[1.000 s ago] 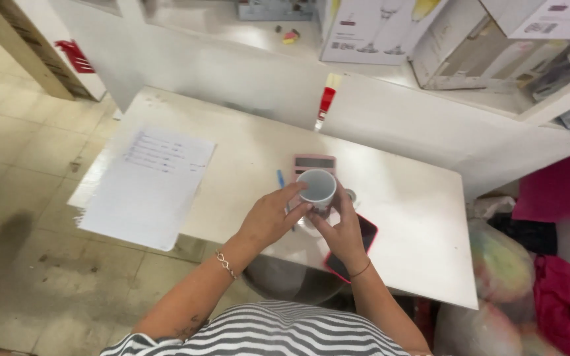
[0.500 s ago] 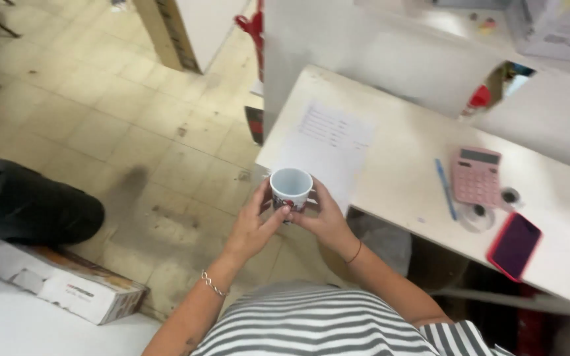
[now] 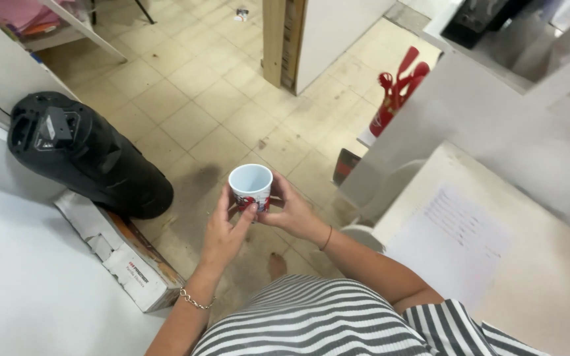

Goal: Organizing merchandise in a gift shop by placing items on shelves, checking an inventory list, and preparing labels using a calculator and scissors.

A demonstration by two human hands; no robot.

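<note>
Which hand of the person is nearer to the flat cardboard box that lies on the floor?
The left. The left hand holds the cup on the side toward the cardboard box, which lies lower left of it. The right hand grips the cup's far side, away from the box.

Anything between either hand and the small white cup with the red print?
Nothing visible. The left hand and right hand both grip the small white cup with red print directly, fingers on its sides, above the tiled floor.
</note>
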